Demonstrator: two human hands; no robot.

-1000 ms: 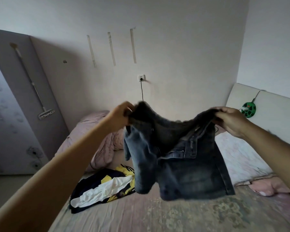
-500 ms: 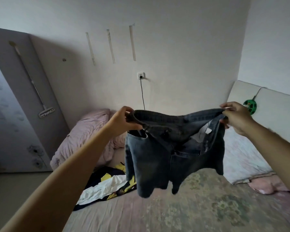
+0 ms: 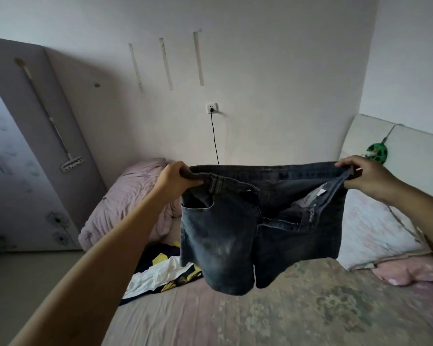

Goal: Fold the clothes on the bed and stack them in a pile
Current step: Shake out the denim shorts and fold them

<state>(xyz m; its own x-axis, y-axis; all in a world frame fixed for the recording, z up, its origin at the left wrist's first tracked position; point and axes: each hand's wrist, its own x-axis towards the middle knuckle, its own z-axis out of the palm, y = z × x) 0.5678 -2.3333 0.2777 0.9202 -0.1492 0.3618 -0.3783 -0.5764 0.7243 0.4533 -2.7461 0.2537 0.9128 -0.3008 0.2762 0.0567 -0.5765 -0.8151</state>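
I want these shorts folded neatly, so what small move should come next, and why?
Probably bring the two hands together to fold the denim shorts in half. The left hand and right hand hold the waistband stretched wide, with the legs hanging free above the bed.

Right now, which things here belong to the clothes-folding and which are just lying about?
Part of the job:
- denim shorts, gripped at the waistband by the left hand and right hand
- yellow, white and dark clothes heaped on the bed

Just lying about:
- pink quilt
- pillow
- green gadget
- wall socket
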